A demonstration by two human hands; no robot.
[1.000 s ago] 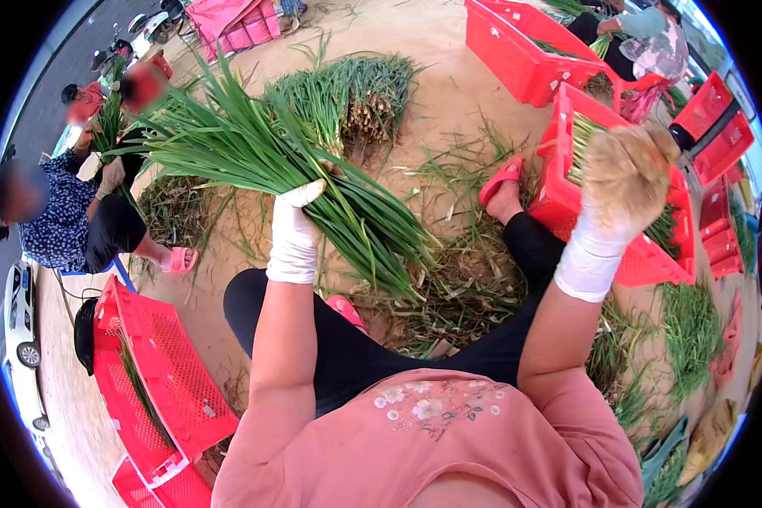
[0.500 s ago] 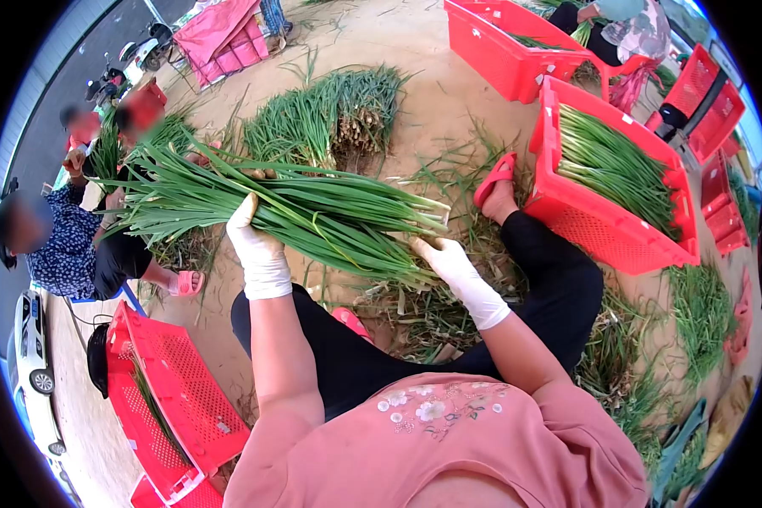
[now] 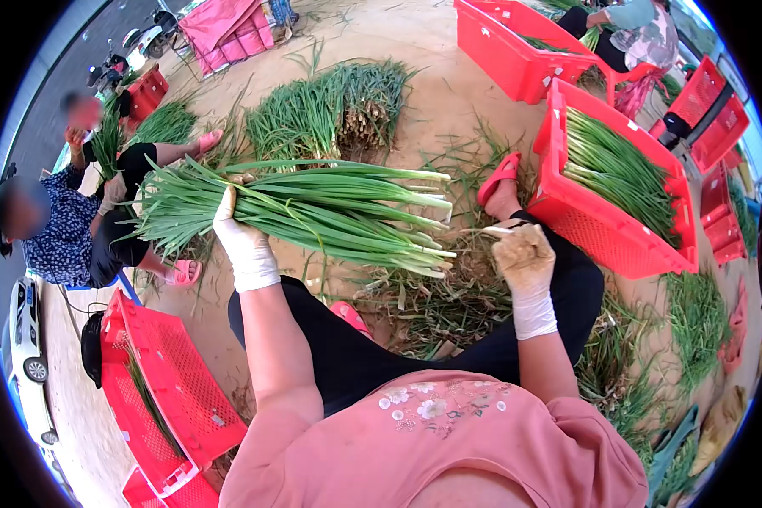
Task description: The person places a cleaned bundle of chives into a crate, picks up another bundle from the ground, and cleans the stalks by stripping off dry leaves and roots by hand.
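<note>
A large bundle of long green leafy stalks (image 3: 339,207) lies level across the middle of the view, its pale stem ends pointing right. My left hand (image 3: 244,241), in a white glove, is wrapped round the leafy left part of the bundle from below. My right hand (image 3: 523,254), in a soiled white glove, is closed in the air to the right of the stem ends, apart from them. A thin pale strand sticks out on its left side; what it is I cannot make out. Trimmed leaves (image 3: 449,309) lie on the ground below the bundle.
Beyond the bundle is a pile of green stalks (image 3: 326,110). A red crate (image 3: 605,216) holding stalks stands at the right, another red crate (image 3: 178,381) at the lower left. Co-workers sit at the left (image 3: 68,224) and at the upper right (image 3: 639,34).
My right hand has left the stem ends and moved right, and its fingers have closed. The bundle's stem ends now fan out more. My left hand has shifted slightly left.
</note>
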